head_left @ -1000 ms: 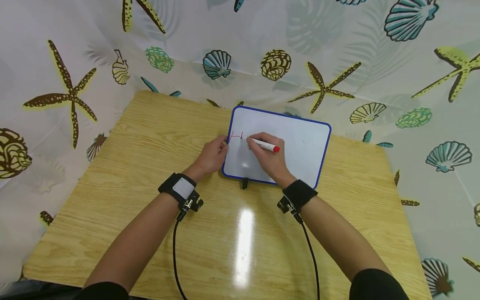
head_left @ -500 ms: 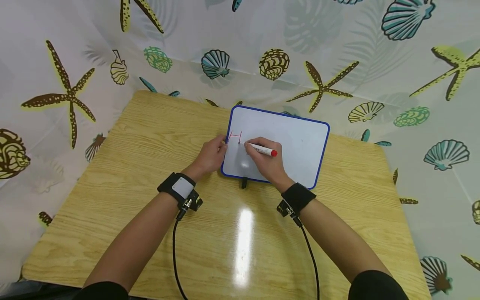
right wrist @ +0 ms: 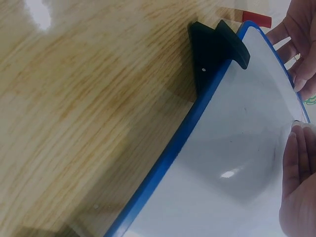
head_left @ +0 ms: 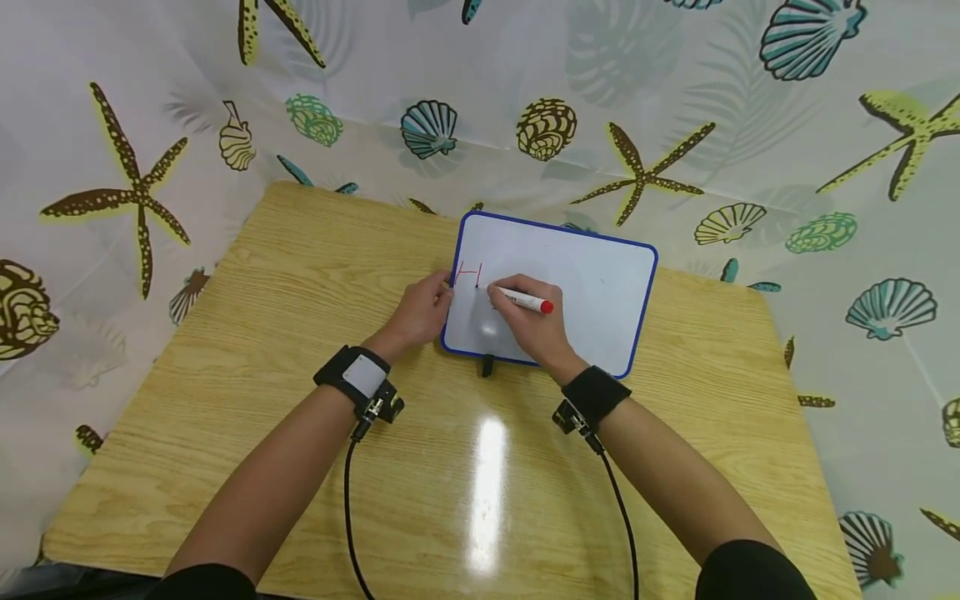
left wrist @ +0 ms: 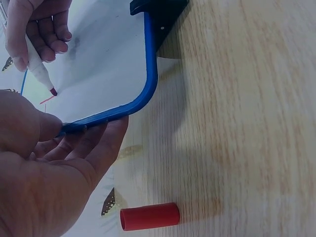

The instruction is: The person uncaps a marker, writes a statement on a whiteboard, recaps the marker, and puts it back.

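A blue-rimmed whiteboard (head_left: 600,292) leans at the far side of the table. Its left edge is in my left hand (head_left: 422,312); the left wrist view shows the thumb over the front and the fingers (left wrist: 111,140) behind the rim. My right hand (head_left: 538,329) pinches a white whiteboard marker (head_left: 525,299) with a red end. The marker's dark red tip (left wrist: 54,92) is at the board's surface, at the lower end of a red stroke. Red lines (head_left: 469,272) shaped like an H stand near the board's left edge.
A dark stand foot (right wrist: 212,52) clips the board's lower edge. The loose red marker cap (left wrist: 149,217) lies on the wooden table (head_left: 262,350), left of the board. Behind hangs a shell-patterned cloth (head_left: 480,75). Cables (head_left: 348,508) trail from both wrists.
The marker and right hand have moved a little down, and the right-hand red stroke has grown longer. Over the last half second they barely shift. My left hand keeps its place on the board.
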A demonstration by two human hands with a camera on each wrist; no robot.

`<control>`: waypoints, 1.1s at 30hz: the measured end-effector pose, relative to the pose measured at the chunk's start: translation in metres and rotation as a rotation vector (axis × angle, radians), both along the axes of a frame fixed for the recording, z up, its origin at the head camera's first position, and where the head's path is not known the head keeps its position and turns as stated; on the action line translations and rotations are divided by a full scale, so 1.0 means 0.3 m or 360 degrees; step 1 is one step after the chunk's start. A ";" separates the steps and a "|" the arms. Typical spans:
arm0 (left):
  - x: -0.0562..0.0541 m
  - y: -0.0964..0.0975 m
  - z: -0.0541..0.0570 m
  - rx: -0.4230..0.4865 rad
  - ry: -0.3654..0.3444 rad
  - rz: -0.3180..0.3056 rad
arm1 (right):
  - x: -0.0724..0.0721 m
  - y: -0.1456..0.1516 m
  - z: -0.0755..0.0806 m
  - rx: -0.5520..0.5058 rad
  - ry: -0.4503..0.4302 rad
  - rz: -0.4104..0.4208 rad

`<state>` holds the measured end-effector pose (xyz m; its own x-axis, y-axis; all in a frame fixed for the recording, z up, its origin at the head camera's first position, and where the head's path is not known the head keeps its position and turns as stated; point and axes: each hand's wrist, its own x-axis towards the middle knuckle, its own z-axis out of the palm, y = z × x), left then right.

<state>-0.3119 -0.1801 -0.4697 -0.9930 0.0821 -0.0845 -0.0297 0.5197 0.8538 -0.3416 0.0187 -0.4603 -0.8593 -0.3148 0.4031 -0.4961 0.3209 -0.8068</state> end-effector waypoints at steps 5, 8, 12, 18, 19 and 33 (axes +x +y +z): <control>0.000 0.000 0.004 0.0012 -0.0002 0.0002 | -0.001 -0.001 0.005 -0.0009 -0.0009 0.0003; 0.002 0.000 0.008 0.0018 0.0000 0.0003 | -0.002 -0.001 0.006 -0.0005 -0.0009 0.0002; 0.004 0.001 0.012 0.0008 0.0007 0.0001 | -0.001 0.001 0.005 -0.0001 -0.0014 0.0000; 0.001 0.001 0.005 0.0007 0.0018 0.0001 | 0.002 0.001 0.001 0.0003 -0.0029 0.0001; 0.001 0.001 0.005 0.0008 0.0018 0.0000 | 0.002 0.001 0.000 -0.0001 -0.0029 0.0006; 0.005 0.003 0.008 -0.0004 -0.0038 0.0015 | 0.031 -0.012 0.060 0.0009 -0.0005 -0.0033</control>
<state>-0.3106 -0.1793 -0.4671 -0.9915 0.0723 -0.1082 -0.0549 0.5212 0.8517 -0.3323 0.0150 -0.4421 -0.8670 -0.2990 0.3987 -0.4866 0.3357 -0.8065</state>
